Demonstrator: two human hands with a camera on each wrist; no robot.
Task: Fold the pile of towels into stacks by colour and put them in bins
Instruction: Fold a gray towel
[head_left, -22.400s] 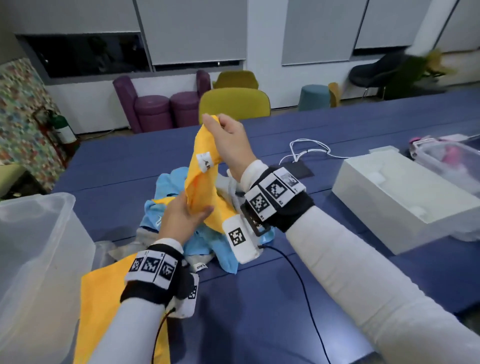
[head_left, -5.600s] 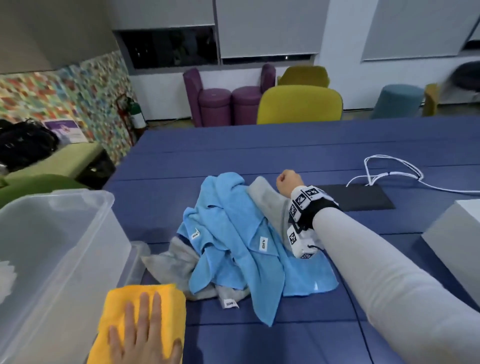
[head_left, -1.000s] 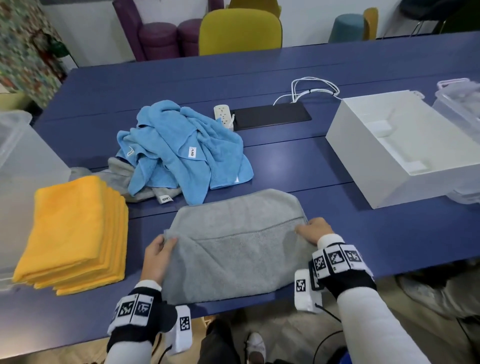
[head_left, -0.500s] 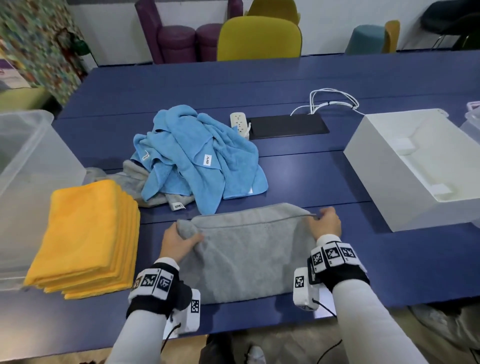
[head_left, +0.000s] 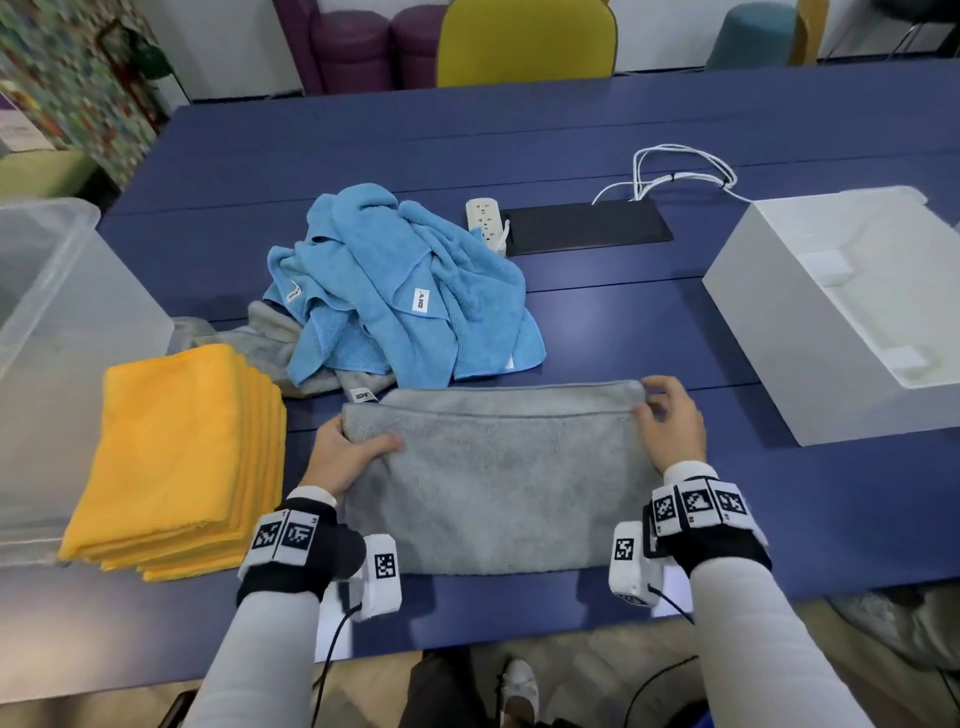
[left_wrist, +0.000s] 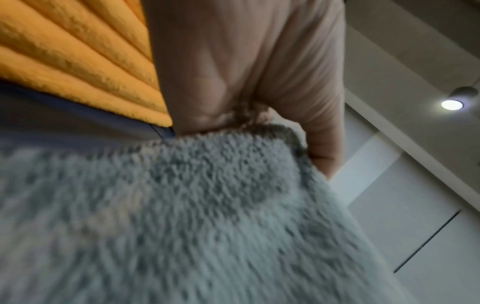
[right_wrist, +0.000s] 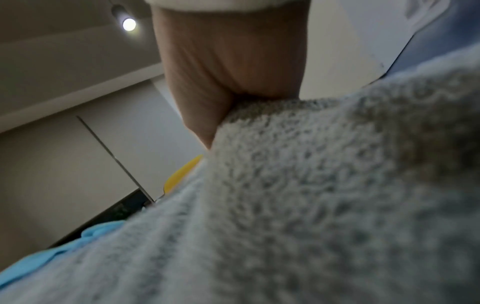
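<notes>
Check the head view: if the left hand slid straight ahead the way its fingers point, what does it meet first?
Probably the crumpled grey towel under the heap of blue towels; depth is unclear.

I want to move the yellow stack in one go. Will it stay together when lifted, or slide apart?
The yellow stack is soft folded terry, so it would probably sag if lifted by one edge. Its layers already lie fanned out at the near right edge, so they may slip further. It looks light; a hand under each side should likely keep it together.

One grey towel (head_left: 498, 478) spread, one yellow stack (head_left: 176, 457), two bins (head_left: 779, 312).
</notes>
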